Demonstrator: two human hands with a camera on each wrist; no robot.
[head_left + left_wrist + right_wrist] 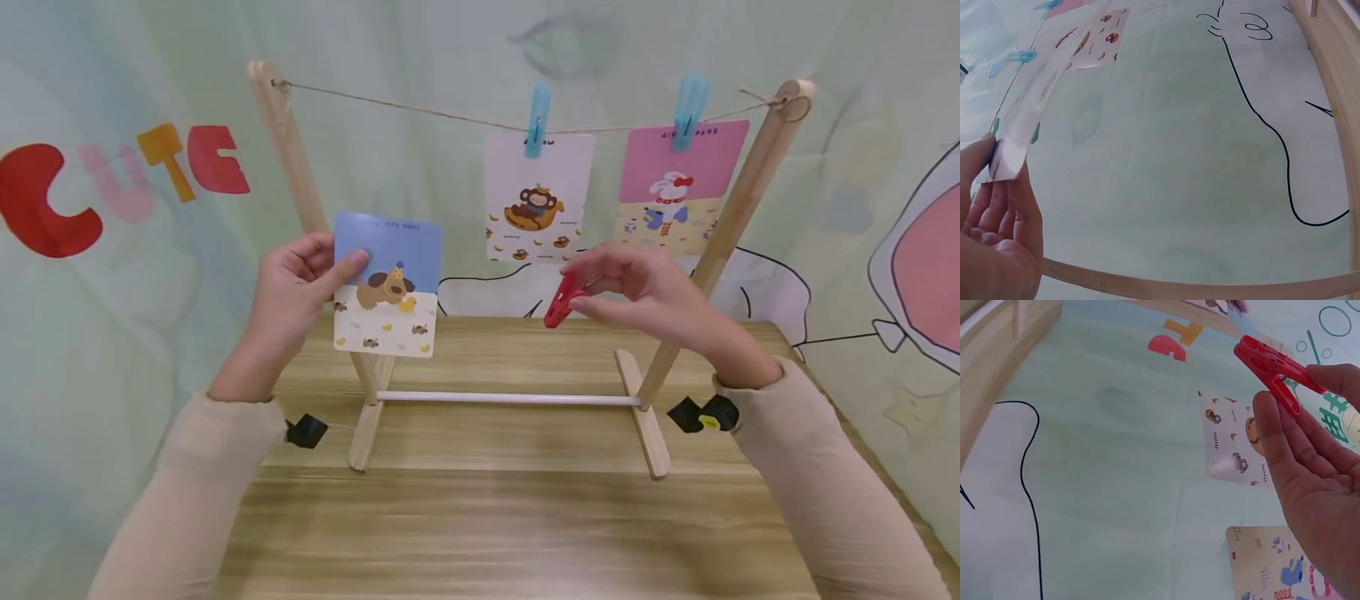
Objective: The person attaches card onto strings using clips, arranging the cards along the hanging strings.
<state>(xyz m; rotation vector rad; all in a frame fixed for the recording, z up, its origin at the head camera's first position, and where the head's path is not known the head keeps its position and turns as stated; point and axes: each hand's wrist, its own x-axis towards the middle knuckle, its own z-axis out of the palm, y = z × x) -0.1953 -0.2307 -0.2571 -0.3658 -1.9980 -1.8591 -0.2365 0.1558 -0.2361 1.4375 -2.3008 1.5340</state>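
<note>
Hands apart: left hand [288,283] gripping card [386,283], right hand [645,292] pinching peg [558,302].

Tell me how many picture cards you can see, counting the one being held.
3. The dog card is pinched in the left hand. The monkey card and the rabbit card hang from the string under blue pegs. None seem hidden.
</note>
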